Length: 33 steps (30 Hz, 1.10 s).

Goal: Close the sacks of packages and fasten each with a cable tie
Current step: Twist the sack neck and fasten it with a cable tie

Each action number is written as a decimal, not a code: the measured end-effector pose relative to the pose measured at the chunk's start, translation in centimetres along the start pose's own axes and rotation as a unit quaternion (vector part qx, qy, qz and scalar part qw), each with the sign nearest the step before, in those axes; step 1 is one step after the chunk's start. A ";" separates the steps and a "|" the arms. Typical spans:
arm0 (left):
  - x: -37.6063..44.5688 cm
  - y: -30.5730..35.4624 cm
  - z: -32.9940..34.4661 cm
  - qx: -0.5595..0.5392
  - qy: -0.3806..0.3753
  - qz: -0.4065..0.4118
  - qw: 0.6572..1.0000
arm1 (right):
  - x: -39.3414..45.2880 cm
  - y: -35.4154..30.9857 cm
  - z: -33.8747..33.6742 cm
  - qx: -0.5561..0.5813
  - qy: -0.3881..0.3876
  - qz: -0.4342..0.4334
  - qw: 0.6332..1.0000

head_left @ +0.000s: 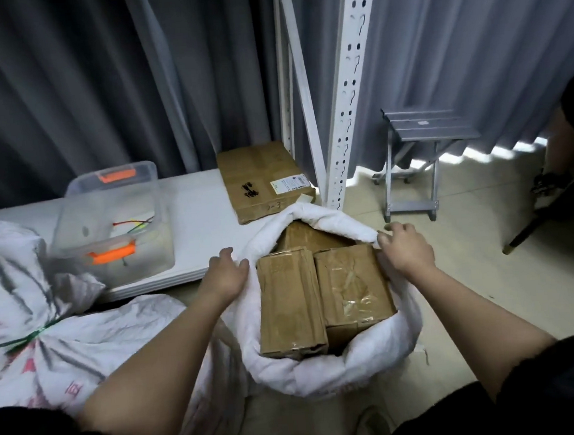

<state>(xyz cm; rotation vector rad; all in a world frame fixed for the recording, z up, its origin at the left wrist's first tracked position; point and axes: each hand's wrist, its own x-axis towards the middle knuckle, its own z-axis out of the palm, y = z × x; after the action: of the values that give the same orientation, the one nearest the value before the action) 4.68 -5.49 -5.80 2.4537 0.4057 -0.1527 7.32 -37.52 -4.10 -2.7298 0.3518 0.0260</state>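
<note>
Two sacks [325, 368], four packages [289, 306], perhaps four cable ties [135, 225].

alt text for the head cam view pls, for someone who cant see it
A person's left hand and right hand grip opposite sides of the rolled rim of an open white sack holding brown packages. To the left lies a closed sack fastened with a green cable tie, beside a clear bin of ties.

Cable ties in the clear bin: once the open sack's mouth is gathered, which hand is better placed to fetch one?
Probably the left hand. The clear bin with the cable ties sits on the table on that side, while the right hand grips the open sack rim on the far side.
</note>
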 end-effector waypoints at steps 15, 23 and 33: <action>-11.6 4.3 -18.3 0.306 0.213 0.104 0.922 | -10.9 -17.8 -10.3 -0.061 0.097 -0.228 0.967; -13.0 -4.0 -22.9 0.327 0.209 0.007 0.922 | -15.0 -26.8 -5.6 -0.064 0.044 -0.312 0.947; -7.7 -20.2 -23.1 0.290 0.177 -0.091 0.936 | -17.5 -37.3 9.1 -0.113 -0.072 -0.375 0.917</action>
<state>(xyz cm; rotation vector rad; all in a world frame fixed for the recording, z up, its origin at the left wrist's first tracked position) -8.97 21.91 2.33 3.0320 0.8465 0.1172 -0.15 3.52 2.57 -2.8738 -0.7928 0.0608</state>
